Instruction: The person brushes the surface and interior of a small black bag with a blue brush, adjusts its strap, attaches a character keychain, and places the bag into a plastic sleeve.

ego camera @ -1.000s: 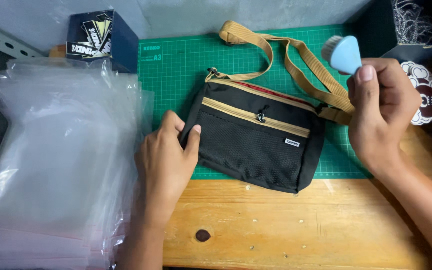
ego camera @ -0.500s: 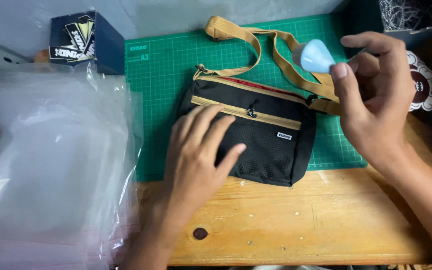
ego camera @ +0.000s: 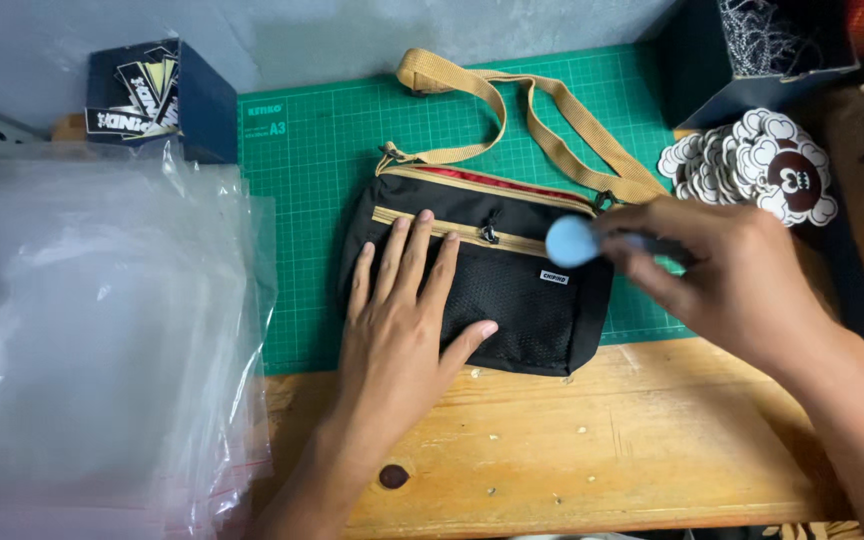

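Looking down through the head camera: one black sling bag (ego camera: 487, 280) with tan zip trim and a tan strap (ego camera: 542, 120) lies flat on a green cutting mat (ego camera: 322, 180), its lower edge reaching the wooden bench (ego camera: 592, 450).

Left hand (ego camera: 402, 330) rests palm-down on the bag's front panel, fingers spread and flat, pinching nothing.

Right hand (ego camera: 722, 280) hovers over the bag's right end, fingers closed around one small tool with a rounded pale-blue head (ego camera: 572, 241); the head is blurred, so its exact kind is unclear.

Handling judgement: the bag looks soft, light and floppy, with a mesh front that gives under the palm. It would likely slide on the mat unless pinned. Best holds seem to be the strap or the seamed top edge.

Count: one bag, one strap loop, two zip lines visible. One stack of clear plastic bags (ego camera: 102, 330) at left, number untellable. One dark box (ego camera: 157, 95) at upper left. One pile of cloud-shaped stickers (ego camera: 752, 165) at right.
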